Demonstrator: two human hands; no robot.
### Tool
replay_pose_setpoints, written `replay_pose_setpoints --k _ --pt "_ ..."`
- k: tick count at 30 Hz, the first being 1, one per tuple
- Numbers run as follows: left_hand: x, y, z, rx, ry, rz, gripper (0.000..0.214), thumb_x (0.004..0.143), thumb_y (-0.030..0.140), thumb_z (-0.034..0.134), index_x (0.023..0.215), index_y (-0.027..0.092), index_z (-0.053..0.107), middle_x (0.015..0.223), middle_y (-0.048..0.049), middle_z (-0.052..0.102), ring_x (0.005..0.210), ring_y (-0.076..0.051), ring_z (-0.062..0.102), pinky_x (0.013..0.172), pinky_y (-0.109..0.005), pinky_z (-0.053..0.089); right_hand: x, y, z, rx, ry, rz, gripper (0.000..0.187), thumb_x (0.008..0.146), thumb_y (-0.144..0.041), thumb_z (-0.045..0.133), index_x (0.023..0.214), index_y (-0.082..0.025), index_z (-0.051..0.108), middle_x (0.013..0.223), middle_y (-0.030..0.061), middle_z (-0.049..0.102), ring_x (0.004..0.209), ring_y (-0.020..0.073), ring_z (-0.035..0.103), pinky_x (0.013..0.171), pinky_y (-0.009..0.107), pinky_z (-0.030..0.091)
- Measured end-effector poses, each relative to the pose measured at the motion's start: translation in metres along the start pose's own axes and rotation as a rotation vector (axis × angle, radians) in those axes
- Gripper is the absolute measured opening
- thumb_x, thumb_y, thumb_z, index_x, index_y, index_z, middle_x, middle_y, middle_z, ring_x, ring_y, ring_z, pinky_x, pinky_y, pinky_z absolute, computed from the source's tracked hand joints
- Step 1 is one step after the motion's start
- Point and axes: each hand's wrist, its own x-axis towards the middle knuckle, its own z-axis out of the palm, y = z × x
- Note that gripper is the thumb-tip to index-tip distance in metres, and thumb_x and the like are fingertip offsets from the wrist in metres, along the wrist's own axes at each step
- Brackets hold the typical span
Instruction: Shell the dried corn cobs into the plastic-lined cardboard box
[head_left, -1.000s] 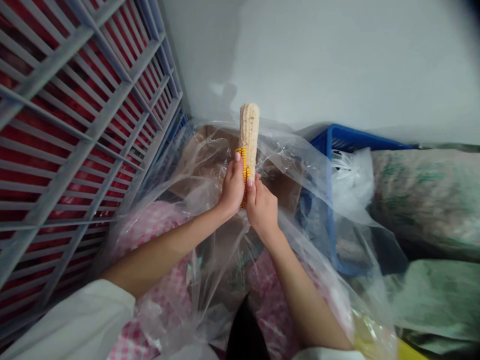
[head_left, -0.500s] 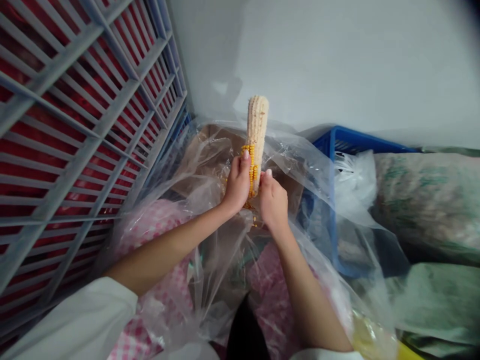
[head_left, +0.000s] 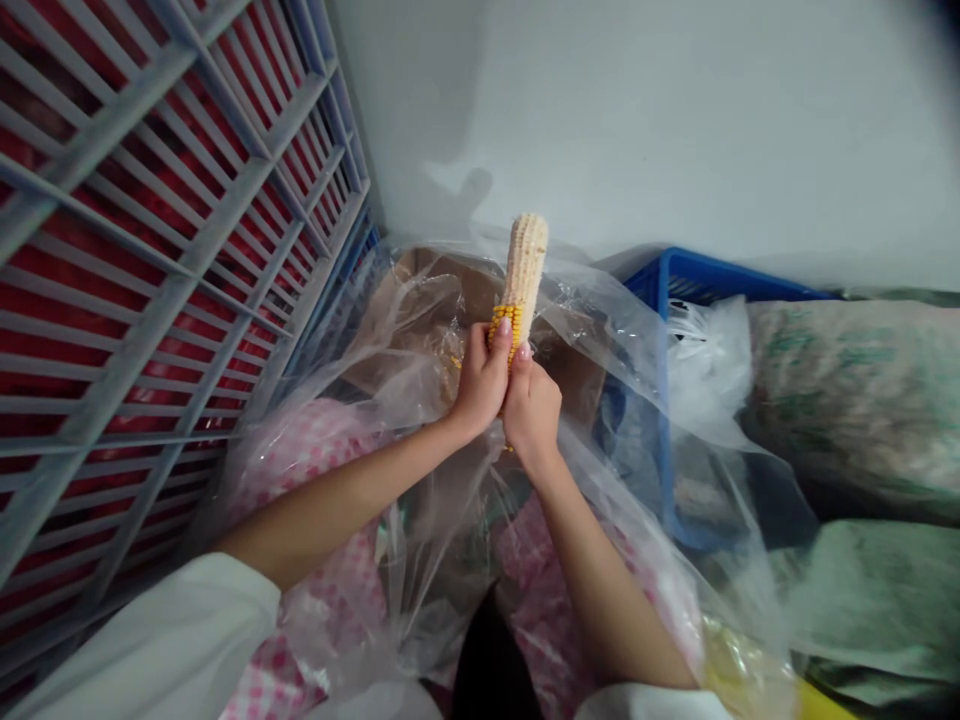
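Corn cob [head_left: 522, 275], upright above a clear plastic sheet [head_left: 600, 330]: left hand [head_left: 480, 382] and right hand [head_left: 532, 410] close side by side around its lower, kernel-bearing end; the bare upper part projects above both thumbs.

Grey slatted crates [head_left: 150, 250], blue basket [head_left: 675, 285], green sacks [head_left: 855, 400].

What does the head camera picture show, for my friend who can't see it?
Two hands, the left hand and right hand, hold a corn cob upright over a clear plastic bag. Most of the cob is bare, with yellow kernels left just above the thumbs. A gray crate stands on the left and a blue basket on the right.
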Motion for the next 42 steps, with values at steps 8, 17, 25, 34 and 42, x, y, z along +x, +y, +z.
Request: replay_pose_setpoints --k 8,17,25,34,42 --pt "0.001 -0.004 0.001 0.006 0.017 -0.04 0.027 0.081 0.048 0.043 0.077 0.022 0.043 0.079 -0.0002 0.053 0.08 -0.013 0.057 0.074 -0.028 0.044 0.0 0.001 0.003 0.014 0.002 0.066 0.067 0.087 -0.051 0.007 0.069 -0.015 0.061 0.062 0.0075 0.058 0.054 0.0154 0.049 0.052 0.025 0.028" --pt "0.0 0.008 0.002 0.052 0.017 -0.007 0.026 0.084 0.045 0.039 0.073 0.021 0.043 0.069 0.0026 0.049 0.063 -0.008 0.049 0.059 -0.021 0.039 0.006 0.003 -0.005 0.21 0.047 0.115 0.06 0.085 -0.056 0.014 0.055 -0.018 0.049 0.052 0.0043 0.054 0.046 0.013 0.043 0.047 0.025 0.026" --pt "0.0 0.018 0.002 0.027 -0.025 0.045 0.035 0.078 0.054 0.042 0.072 0.02 0.047 0.067 0.0025 0.049 0.062 -0.008 0.049 0.059 -0.02 0.04 0.014 -0.002 -0.02 0.21 -0.011 0.127 0.06 0.081 -0.063 0.022 0.046 -0.019 0.041 0.045 0.0012 0.048 0.043 0.011 0.04 0.046 0.024 0.025" --pt "0.015 0.018 -0.001 -0.249 0.062 -0.186 0.043 0.079 0.058 0.037 0.088 0.02 0.054 0.08 -0.0031 0.06 0.078 -0.016 0.062 0.068 -0.028 0.049 0.006 0.003 -0.019 0.154 -0.208 0.041 0.06 0.083 -0.062 0.015 0.068 -0.019 0.054 0.061 0.0029 0.057 0.055 0.0134 0.051 0.052 0.023 0.031" --pt "0.019 0.019 -0.005 -0.201 0.141 -0.208 0.039 0.079 0.058 0.038 0.083 0.021 0.052 0.075 -0.0025 0.059 0.073 -0.015 0.062 0.059 -0.024 0.05 -0.01 -0.004 0.009 -0.318 -0.087 -0.169 0.05 0.09 -0.037 0.012 0.078 -0.013 0.054 0.069 0.0086 0.057 0.054 0.013 0.049 0.05 0.023 0.026"
